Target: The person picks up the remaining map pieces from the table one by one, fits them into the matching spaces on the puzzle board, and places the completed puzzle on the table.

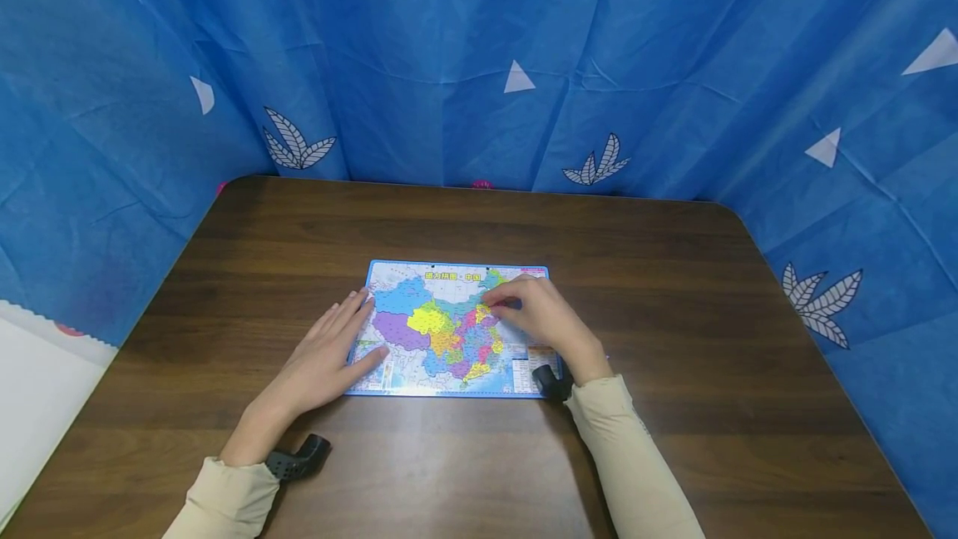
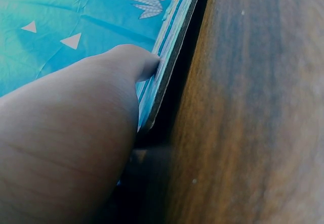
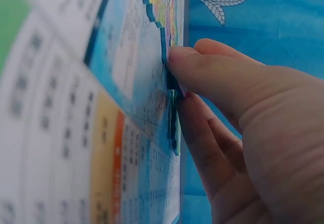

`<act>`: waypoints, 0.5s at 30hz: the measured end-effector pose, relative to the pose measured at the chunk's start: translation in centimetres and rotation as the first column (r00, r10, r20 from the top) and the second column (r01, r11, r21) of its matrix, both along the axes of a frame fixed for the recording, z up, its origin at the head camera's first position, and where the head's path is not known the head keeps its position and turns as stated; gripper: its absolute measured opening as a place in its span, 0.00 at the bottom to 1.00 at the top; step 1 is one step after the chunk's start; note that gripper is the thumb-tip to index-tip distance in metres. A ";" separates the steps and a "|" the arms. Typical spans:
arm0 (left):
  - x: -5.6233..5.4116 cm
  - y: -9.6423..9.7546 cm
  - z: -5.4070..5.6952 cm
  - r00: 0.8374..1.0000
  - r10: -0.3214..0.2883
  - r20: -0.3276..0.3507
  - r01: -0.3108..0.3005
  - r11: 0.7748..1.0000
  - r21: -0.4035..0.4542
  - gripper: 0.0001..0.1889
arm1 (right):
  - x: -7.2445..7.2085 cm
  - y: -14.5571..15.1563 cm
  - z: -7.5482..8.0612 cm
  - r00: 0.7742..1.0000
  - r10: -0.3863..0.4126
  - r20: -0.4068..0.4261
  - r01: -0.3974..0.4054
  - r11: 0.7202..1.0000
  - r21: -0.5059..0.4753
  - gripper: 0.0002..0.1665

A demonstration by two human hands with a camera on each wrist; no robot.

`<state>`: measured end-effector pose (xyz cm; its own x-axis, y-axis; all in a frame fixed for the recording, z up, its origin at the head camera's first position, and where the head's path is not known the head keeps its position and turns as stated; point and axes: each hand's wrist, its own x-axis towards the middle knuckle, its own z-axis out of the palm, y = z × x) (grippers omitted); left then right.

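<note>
A map puzzle board [image 1: 407,377] with a blue rim and raised, brightly coloured province pieces lies flat on the wooden table. My left hand [image 1: 318,368] rests on its left edge with fingers stretched out and the thumb spread on the lower left part. Over the upper right of the map, my right hand [image 1: 542,314] pinches a small pinkish puzzle piece [image 3: 183,90] between thumb and fingers. In the right wrist view, that piece is right at the map surface, beside a gap between neighbouring pieces. Most of the piece is hidden by the fingertips.
The brown table [image 1: 636,256] stretches around the board on all sides. A blue curtain [image 1: 441,65] with white triangles and leaf prints hangs behind and beside it. Black wrist cameras are strapped at both wrists. Something white [image 1: 45,389] lies beyond the table's left edge.
</note>
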<state>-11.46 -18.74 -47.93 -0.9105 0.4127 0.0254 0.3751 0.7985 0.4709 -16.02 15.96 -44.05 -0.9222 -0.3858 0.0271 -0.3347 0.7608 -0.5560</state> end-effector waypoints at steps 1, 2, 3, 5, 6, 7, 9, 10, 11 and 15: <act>0.0 0.0 0.0 1.000 0.000 -0.001 0.000 1.000 -0.001 0.45 | 0.0 0.0 0.0 1.000 -0.001 0.005 0.001 1.000 0.000 0.16; 0.0 0.0 0.0 1.000 0.001 -0.001 -0.001 1.000 -0.002 0.45 | 0.0 0.0 0.1 1.000 -0.001 0.010 0.001 1.000 0.001 0.16; 0.0 0.0 -0.1 1.000 0.001 -0.001 -0.001 1.000 -0.003 0.45 | -0.1 0.1 0.1 1.000 0.002 0.015 -0.002 1.000 0.003 0.17; 0.0 0.0 -0.1 1.000 0.001 -0.001 -0.001 1.000 -0.003 0.45 | -0.1 0.1 0.2 1.000 0.009 0.022 -0.010 1.000 0.004 0.17; 0.0 0.0 -0.1 1.000 0.001 0.000 -0.001 1.000 -0.003 0.45 | -0.1 0.1 0.2 1.000 0.013 0.021 -0.013 1.000 0.008 0.17; 0.0 0.0 -0.1 1.000 0.001 0.000 -0.001 1.000 -0.002 0.45 | -0.1 0.2 0.2 1.000 0.018 0.018 -0.018 1.000 0.016 0.18; 0.0 0.0 -0.1 1.000 0.002 0.001 -0.002 1.000 -0.001 0.45 | -0.1 0.2 0.3 1.000 0.026 0.007 -0.027 0.999 0.031 0.19; 0.0 0.0 -0.1 1.000 0.002 0.001 -0.002 1.000 -0.001 0.45 | -0.1 0.2 0.3 1.000 0.028 0.000 -0.028 0.999 0.040 0.19; 0.0 0.0 0.0 1.000 0.003 0.001 -0.003 1.000 0.000 0.45 | -0.1 0.2 0.3 1.000 0.026 -0.010 -0.025 0.998 0.052 0.20; 0.0 0.0 0.0 1.000 0.004 0.000 -0.004 1.000 -0.001 0.45 | -0.1 0.2 0.2 0.999 0.009 -0.048 -0.005 0.997 0.078 0.18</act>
